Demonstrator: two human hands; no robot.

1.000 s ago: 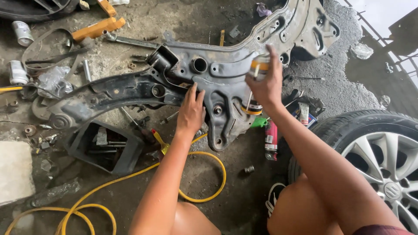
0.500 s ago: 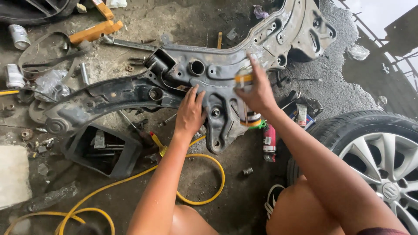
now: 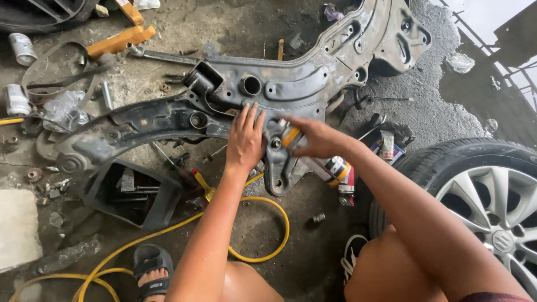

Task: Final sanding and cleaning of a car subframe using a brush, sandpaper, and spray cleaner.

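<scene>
A large dark steel car subframe lies across the dirty concrete floor. My left hand rests flat on its middle part, fingers spread, beside a round hole. My right hand is closed around a small can with a yellow-orange band, held low over the subframe just right of my left hand. The can's top end is hidden by my fingers.
A yellow hose loops on the floor below my arms. A black plastic tray sits lower left. A wheel with silver rim stands at right. Cans and tubes lie near it. Orange tools and scattered bolts lie upper left.
My right hand has brought the can down and left, from above the subframe's upper edge to beside my left hand. My left hand has stayed put.
</scene>
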